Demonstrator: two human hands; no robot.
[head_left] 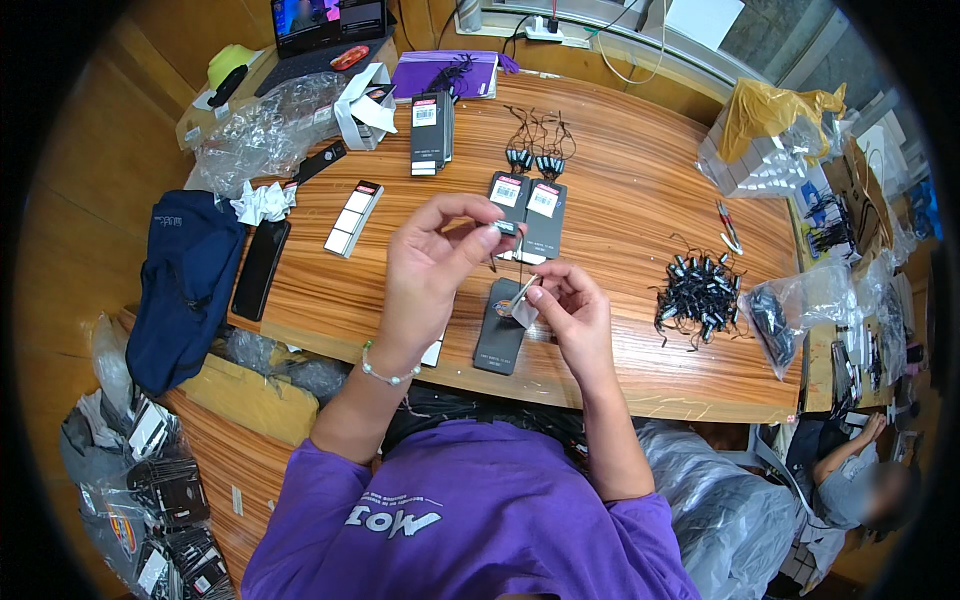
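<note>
Over the near middle of the table, my left hand (428, 255) is closed, pinching a small black string seal (507, 228) between thumb and fingertips. A thin dark cord runs down from it toward my right hand (572, 312). That hand is closed too, its thumb and forefinger pinching near the top of a dark grey hang tag (498, 335) with a small round emblem. A small pale translucent piece (524, 312) shows by the right fingertips. Whether the tag rests on the table or hangs, I cannot tell. Beyond my hands lie two strung hang tags (544, 222) with white stickers.
A heap of black string seals (699, 297) lies to the right, beside a clear bag (772, 325) of more. Stacked tags (427, 140), a sticker stack (352, 220), a phone (262, 270) and a navy pouch (182, 285) stand leftward. Another person (850, 470) sits far right.
</note>
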